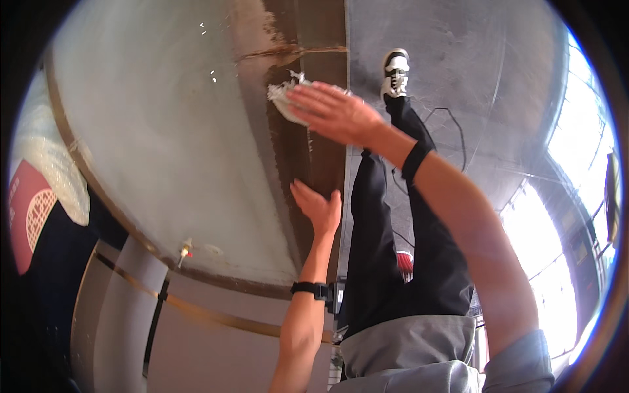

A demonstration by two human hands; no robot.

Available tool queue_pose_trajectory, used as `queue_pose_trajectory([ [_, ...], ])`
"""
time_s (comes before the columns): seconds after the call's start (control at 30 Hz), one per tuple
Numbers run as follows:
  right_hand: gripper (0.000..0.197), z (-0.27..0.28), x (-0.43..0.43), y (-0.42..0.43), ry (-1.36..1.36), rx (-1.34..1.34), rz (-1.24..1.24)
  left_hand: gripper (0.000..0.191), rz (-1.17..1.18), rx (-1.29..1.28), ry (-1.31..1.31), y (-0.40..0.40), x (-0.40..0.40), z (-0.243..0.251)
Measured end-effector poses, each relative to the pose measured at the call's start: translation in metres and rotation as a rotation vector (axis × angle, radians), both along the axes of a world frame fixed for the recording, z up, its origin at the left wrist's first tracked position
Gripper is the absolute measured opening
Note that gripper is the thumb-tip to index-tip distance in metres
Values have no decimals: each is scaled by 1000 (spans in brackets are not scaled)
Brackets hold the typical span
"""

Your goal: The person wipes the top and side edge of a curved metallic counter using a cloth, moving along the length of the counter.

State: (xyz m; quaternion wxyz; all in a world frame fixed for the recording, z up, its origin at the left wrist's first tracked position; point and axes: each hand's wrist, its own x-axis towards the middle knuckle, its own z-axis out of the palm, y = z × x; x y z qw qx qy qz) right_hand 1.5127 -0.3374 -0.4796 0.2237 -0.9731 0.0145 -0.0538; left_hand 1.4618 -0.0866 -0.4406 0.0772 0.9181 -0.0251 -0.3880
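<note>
My right hand (339, 113) lies flat over a white frayed cloth or pad (282, 100), its fingers stretched across it. The cloth is on the dark brown border strip (324, 162) of a broad grey surface (162, 127). The hand covers much of the cloth, and its thumb is hidden. Nearer my body, my left hand (319, 209) is over the same strip with thumb and fingers apart, holding nothing. I cannot tell whether it touches the strip. Black bands circle both wrists; the left one carries a small box (336, 295).
A brass valve with a red handle (185, 250) is at the grey surface's near edge. Bubble wrap (54, 162) and a red printed panel (29, 216) are at far left. On the floor lie a black cable (462, 132) and a red-and-white object (405, 263) between my legs.
</note>
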Motion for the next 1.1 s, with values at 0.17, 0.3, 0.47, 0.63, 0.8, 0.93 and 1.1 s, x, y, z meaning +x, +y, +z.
queue_pose_trajectory([
  [0.17,62,-4,42,-100,19,-1,53,97,-137,-246,-151,-103,58,9],
  [0.3,56,-9,116,-193,-86,-140,-58,100,-247,-380,-217,-222,124,8],
  [0.47,48,-6,177,-277,-228,-55,-130,136,-60,-57,-113,-314,152,-10],
  [0.63,49,-8,185,-294,-304,51,-360,154,64,278,166,-332,169,-21],
  [0.8,58,-4,124,-226,-53,149,-330,150,66,362,244,-327,172,-11],
  [0.93,64,-7,65,-191,-6,295,96,120,-268,266,561,-306,190,-19],
  [1.1,59,-38,82,-244,-176,116,601,117,-293,436,420,-314,165,-14],
])
